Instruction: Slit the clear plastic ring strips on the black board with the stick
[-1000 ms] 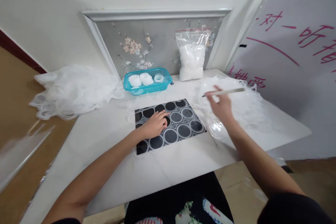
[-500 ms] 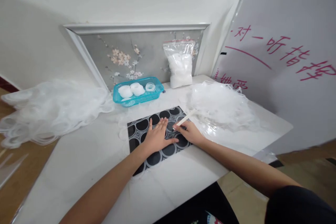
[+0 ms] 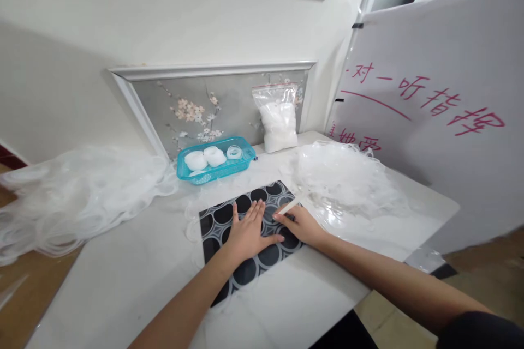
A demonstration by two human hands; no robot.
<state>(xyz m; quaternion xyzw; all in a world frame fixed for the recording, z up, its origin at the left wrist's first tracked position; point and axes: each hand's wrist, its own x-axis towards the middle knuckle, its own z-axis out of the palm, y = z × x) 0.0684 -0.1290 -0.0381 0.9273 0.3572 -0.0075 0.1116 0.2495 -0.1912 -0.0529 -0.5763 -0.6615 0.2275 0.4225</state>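
A black sheet printed with rows of grey-ringed circles lies on the white table. My left hand rests flat on its middle, fingers spread and thumb pointing right. Close by, at the sheet's right side, my right hand pinches a slim white stick-shaped tool like a pen. The tool leans up and to the right; its lower tip is close to the sheet, and whether it touches cannot be made out.
Behind the sheet stands a blue basket with white rolls and rings inside. A zip bag of white pieces leans against the wall. Translucent rings are heaped on the left and right. A board with red writing stands at right.
The view has tilted upward, so everything sits lower in the picture. My left hand stays flat on the sheet. The white tool in my right hand has changed its slant a little.
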